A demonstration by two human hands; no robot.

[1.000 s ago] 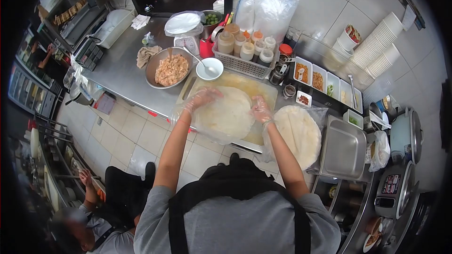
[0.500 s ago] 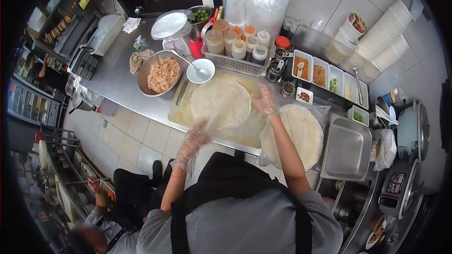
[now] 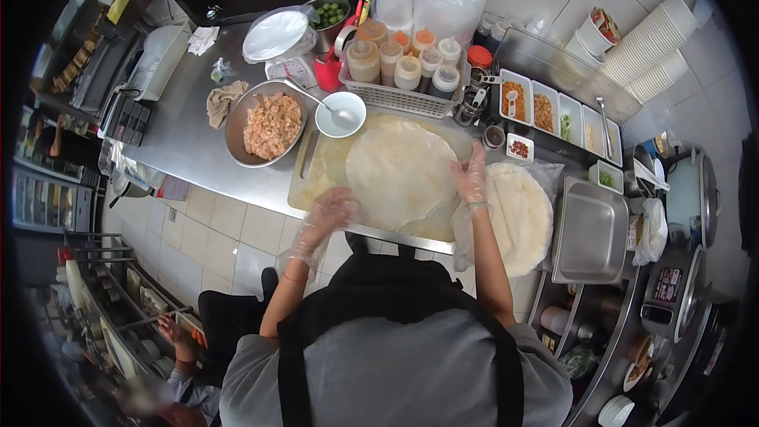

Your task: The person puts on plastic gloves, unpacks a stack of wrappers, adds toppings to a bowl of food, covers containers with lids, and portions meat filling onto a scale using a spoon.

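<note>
A thin, round, pale sheet of dough lies flat on a cutting board. My left hand, in a clear plastic glove, is at the sheet's lower left, fingers loosely bent toward it and slightly blurred. At the right edge of the sheet is my right hand, gloved too, with fingers extended and apart. Just right of that hand, a stack of similar dough sheets rests on plastic film. Beyond the board stands a white bowl with a spoon in it.
A metal bowl of minced filling stands left of the board. Behind are a basket of squeeze bottles and a topping rack. To the right sits a metal tray. Another person's hand shows at lower left.
The dough sheet has shifted right on the board and lies flatter. Both hands have stayed at its sides, the right one now at its edge. The view has shifted slightly.
</note>
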